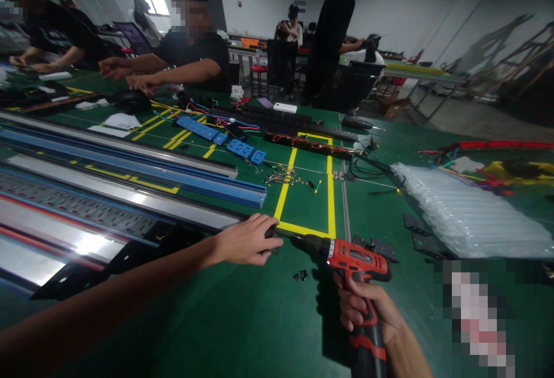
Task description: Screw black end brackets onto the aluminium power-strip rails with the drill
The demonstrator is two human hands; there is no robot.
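A red and black cordless drill (359, 259) is gripped in my right hand (361, 303), its bit pointing left. The tip of the bit is close to my left hand (251, 239), whose fingers are closed on a small black part (273, 232) at the end of a long metal profile (194, 210). Just how the bit meets the black part is too small to tell. Several black screws (300, 275) lie on the green table (242, 320) below the bit. Beyond my hands, small loose hardware (283, 177) is scattered near yellow tape.
Blue and silver profiles (208, 179) stretch across the left. Blue socket modules (240, 148) and wiring lie farther back. Bubble wrap (476, 210) and black brackets (418, 234) are on the right. A person's hands (145, 81) are over the table's far left side; other people are behind.
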